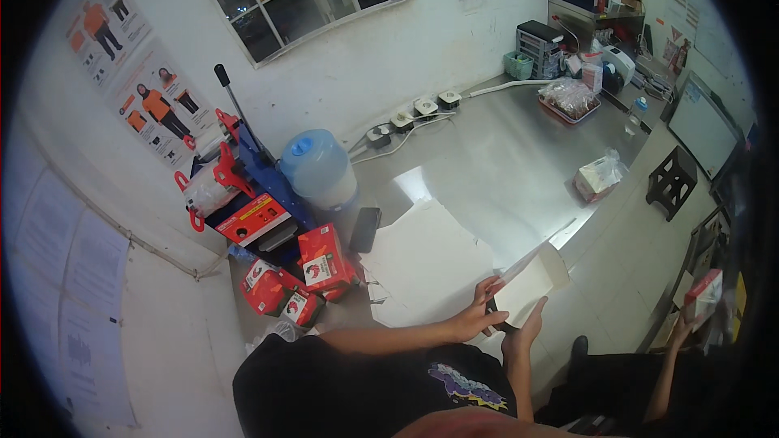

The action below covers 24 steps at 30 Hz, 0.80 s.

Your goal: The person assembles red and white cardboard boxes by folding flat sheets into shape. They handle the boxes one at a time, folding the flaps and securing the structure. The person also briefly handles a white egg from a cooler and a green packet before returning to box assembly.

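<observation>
An open paper box [533,282], white inside, is held up just past the table's near right edge. My left hand [477,314] grips it along its left side, fingers over the wall and thumb at the near corner. From below, my right hand [523,328] holds its near end; some of those fingers are hidden behind the box. A large flat sheet of white card [430,264] lies on the table beside my left hand, its left edge torn or cut unevenly. A dark phone [366,229] rests at the card's far left corner.
Red cartons [324,259] are piled at the left before a blue and red press machine [251,211]. Behind stands a blue water jug [316,166]. A bagged box [599,177] sits near the right edge. At right, another person's hand [683,328] holds a red-and-white box [704,294].
</observation>
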Tool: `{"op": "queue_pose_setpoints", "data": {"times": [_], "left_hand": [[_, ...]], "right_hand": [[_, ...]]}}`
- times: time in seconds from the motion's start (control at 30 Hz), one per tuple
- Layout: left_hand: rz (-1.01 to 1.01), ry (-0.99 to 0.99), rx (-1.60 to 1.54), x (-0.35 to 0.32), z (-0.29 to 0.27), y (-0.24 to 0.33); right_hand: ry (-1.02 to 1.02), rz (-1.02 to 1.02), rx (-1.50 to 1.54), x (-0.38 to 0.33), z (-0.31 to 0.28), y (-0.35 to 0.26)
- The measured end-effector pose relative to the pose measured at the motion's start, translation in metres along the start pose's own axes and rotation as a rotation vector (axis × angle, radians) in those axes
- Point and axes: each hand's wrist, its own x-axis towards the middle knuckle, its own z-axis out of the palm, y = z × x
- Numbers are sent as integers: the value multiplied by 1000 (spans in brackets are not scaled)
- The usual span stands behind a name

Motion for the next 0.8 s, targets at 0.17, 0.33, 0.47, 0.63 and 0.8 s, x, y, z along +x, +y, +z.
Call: {"op": "queue_pose_setpoints", "data": {"times": [0.17, 0.33, 0.47, 0.63, 0.8], "left_hand": [[70, 48, -117, 6, 0, -25], [-109, 151, -283, 6, -20, -13], [-305, 182, -319, -7, -45, 2], [-314, -7, -220, -10, -69, -23], [-323, -60, -166, -8, -63, -25]], "right_hand": [[-174, -280, -255, 10, -14, 21], [42, 30, -135, 20, -24, 12], [142, -109, -72, 28, -54, -8], [-22, -242, -277, 30, -66, -39], [-102, -205, -459, 56, -79, -34]]}}
